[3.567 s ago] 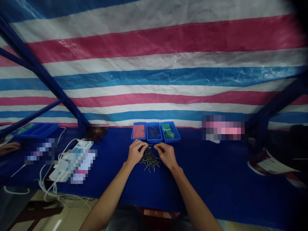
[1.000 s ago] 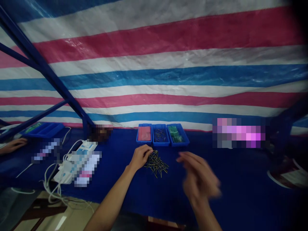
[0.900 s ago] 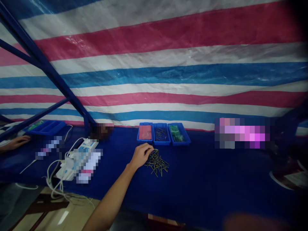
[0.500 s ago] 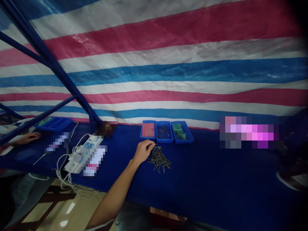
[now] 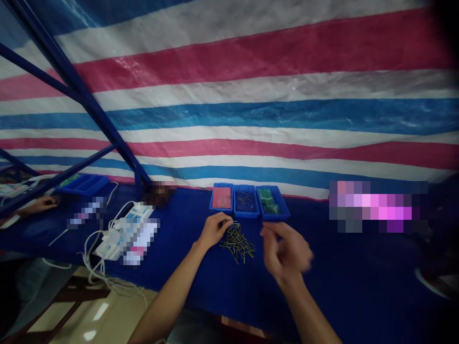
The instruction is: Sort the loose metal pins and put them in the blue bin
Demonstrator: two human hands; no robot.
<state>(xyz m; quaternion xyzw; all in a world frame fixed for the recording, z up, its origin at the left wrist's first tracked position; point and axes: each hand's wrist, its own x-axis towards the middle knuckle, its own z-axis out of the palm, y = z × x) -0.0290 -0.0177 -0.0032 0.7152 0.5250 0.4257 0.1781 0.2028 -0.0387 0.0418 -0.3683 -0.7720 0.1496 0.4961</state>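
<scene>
Pins: a loose heap of thin dark metal pins [image 5: 237, 243] lies crisscrossed on the blue cloth table cover [image 5: 333, 282], low centre of the frame, just below the trays.
Left hand [image 5: 215, 230]: curled, its fingertips [image 5: 226, 222] pinched at the heap's upper left edge; whether a pin sits between them, I cannot tell.
Right hand [image 5: 287, 251]: blurred in the air right of the heap, fingers loosely parted, any grasp unclear.
Trays: three blue plastic trays [image 5: 245, 209] stand in a row along the cloth's far edge, seemingly placed within reach of both hands.
Edges: the cloth runs on rightward; a white power strip [image 5: 140, 210] sits left of the left hand.
</scene>
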